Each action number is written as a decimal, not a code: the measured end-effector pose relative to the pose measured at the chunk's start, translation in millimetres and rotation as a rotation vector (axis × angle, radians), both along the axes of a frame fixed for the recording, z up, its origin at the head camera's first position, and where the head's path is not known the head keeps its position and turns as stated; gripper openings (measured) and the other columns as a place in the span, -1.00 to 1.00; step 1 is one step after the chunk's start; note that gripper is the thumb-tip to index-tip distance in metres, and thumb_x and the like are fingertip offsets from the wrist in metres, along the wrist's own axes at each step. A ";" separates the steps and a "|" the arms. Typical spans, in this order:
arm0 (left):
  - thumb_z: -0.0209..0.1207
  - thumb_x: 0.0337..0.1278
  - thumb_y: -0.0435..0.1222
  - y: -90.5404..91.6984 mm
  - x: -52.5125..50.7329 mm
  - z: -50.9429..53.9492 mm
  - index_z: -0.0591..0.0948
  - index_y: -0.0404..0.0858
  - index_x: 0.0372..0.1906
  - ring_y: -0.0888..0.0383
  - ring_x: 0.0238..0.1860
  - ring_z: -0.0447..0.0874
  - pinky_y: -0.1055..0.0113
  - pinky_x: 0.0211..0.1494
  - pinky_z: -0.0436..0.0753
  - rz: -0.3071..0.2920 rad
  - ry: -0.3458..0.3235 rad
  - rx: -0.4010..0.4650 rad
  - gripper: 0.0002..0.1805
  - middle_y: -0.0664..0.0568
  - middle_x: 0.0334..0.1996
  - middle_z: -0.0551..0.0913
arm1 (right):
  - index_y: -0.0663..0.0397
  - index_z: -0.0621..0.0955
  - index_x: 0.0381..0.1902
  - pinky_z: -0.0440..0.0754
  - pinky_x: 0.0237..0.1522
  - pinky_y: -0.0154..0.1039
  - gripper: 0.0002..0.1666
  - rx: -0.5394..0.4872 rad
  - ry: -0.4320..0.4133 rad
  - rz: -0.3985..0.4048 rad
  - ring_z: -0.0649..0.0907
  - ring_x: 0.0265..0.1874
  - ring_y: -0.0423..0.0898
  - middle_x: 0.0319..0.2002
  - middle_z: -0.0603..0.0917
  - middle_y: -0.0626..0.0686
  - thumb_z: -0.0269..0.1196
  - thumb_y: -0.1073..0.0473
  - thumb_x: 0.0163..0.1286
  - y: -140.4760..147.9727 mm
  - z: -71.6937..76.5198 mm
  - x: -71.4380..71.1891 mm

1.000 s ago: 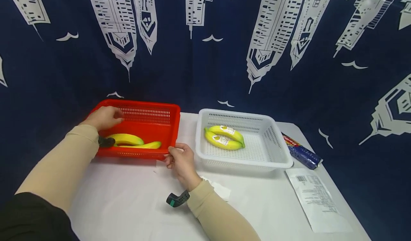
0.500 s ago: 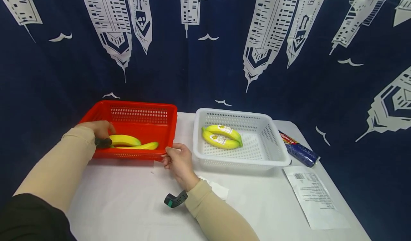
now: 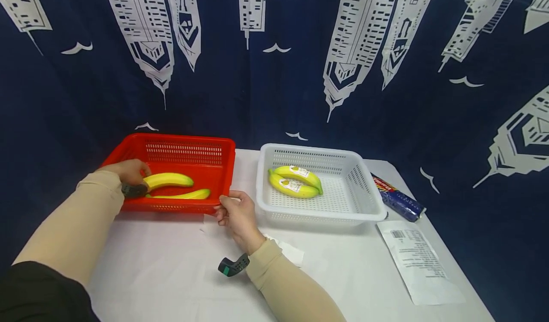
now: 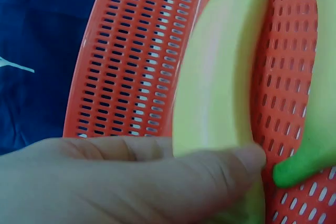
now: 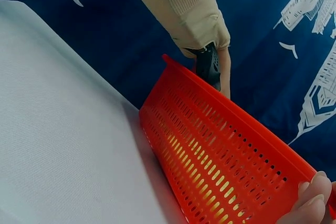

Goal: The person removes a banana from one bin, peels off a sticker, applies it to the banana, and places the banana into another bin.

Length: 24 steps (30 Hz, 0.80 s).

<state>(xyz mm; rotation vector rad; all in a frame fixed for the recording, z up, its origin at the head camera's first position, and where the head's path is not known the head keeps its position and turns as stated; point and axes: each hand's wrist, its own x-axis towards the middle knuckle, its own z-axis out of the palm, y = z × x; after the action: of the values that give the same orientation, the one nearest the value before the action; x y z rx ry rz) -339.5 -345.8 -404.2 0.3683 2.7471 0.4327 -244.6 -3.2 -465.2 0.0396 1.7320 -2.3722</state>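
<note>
Inside the red plastic basket (image 3: 203, 169) my left hand (image 3: 129, 171) pinches one yellow banana (image 3: 172, 179) between thumb and fingers. In the left wrist view the thumb crosses this banana (image 4: 215, 87) near its lower end. A second banana (image 3: 186, 195) lies beside it on the basket floor, nearer to me; its green tip (image 4: 286, 174) shows in the left wrist view. With thumb and fingers my right hand (image 3: 240, 219) grips the basket's near right corner. The right wrist view shows that hand (image 5: 310, 205) on the rim and the slotted basket wall (image 5: 210, 145).
A white basket (image 3: 364, 188) to the right holds two labelled bananas (image 3: 296, 183) side by side. Beyond it lie a blue packet (image 3: 401, 200) and a printed white sheet (image 3: 418, 260). A small white paper (image 3: 291, 253) rests by my right wrist. A dark patterned curtain (image 3: 240, 88) hangs behind.
My left hand has come down from above the bananas and taken hold of one, which now lies slightly farther from the second. My right hand stays on the basket corner.
</note>
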 end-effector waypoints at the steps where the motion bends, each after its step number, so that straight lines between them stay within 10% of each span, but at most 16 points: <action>1: 0.50 -0.08 -0.27 -0.3 1.5 0.2 0.68 -0.48 -0.14 -0.01 -0.23 0.55 0.26 -0.08 0.51 0.001 0.015 0.005 -0.57 -0.12 -0.30 0.68 | 0.17 0.47 0.08 0.62 -0.58 -0.37 -0.69 0.001 0.000 0.003 0.55 -0.66 -0.15 -0.45 0.72 0.08 0.26 0.22 0.46 -0.5 0.3 0.4; 24: 0.41 0.19 0.05 -4.9 21.1 32.0 0.59 -0.36 0.21 0.01 -0.17 0.60 0.23 -0.11 0.60 0.166 0.215 0.226 -0.32 -0.17 -0.07 0.70 | 0.19 0.46 0.08 0.56 -0.64 -0.38 -0.68 -0.016 0.012 -0.006 0.53 -0.70 -0.20 -0.47 0.72 0.09 0.26 0.25 0.45 -1.8 -2.2 -0.1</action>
<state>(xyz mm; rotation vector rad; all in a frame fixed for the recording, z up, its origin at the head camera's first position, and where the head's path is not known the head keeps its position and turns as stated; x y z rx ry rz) -318.4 -350.7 -372.2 0.2537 2.9577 0.7933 -244.7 -4.9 -467.4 0.0277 1.7207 -2.3952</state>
